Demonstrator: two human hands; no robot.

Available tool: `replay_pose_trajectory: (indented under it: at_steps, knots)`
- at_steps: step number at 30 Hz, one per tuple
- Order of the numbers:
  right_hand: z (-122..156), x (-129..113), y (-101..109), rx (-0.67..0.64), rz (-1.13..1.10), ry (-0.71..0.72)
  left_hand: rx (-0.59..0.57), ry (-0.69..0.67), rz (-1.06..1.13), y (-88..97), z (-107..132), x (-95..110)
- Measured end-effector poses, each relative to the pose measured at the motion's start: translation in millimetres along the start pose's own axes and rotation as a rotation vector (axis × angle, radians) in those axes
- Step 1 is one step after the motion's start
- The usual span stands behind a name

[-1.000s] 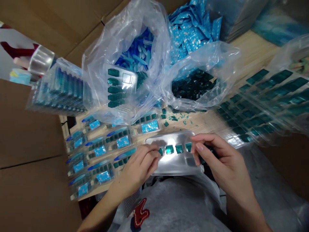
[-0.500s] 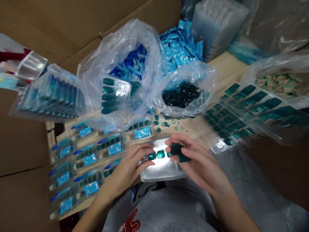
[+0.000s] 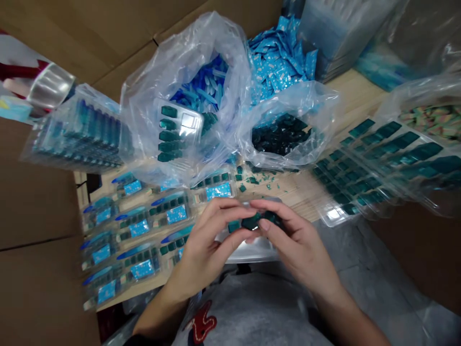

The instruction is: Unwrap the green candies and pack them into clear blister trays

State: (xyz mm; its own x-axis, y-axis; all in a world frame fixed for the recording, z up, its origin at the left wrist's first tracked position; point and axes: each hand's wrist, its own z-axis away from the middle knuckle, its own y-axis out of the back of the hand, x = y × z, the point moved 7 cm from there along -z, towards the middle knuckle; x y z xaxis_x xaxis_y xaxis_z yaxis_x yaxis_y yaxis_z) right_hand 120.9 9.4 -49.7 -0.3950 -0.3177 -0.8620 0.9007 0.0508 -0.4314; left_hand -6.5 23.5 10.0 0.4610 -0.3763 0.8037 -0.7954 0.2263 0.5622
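Observation:
Both hands meet over a clear plastic tray (image 3: 250,252) near the table's front edge. My left hand (image 3: 212,240) pinches a dark green false nail (image 3: 251,222) between thumb and fingertips. Fingers of my right hand (image 3: 293,240) close around more dark green false nails (image 3: 272,218), touching the one in my left. Left of the pinched piece, a green nail (image 3: 233,226) shows in the tray; my fingers hide much of the rest.
Filled clear packs (image 3: 142,270) with blue sticks and blue sachets cover the left. Behind are plastic bags of dark green nails (image 3: 283,134) and blue sticks (image 3: 207,86), plus a heap of blue sachets (image 3: 281,57). Trays of green nails (image 3: 360,178) overlap at right.
My left hand has moved right, off the nails in the tray, to meet my right hand and pinch a dark green nail. The view has shifted slightly.

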Motion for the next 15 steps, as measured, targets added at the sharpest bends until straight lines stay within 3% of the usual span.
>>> replay_pose_trajectory:
  at_steps: [7,15]
  knots:
    - [0,-17,0,0.068,0.208,0.094,-0.010,0.129,0.185,-3.0,7,-10]
    - [4,-12,-10,-0.124,0.258,0.024,-0.139,0.168,0.413,-6.9,10,-10]
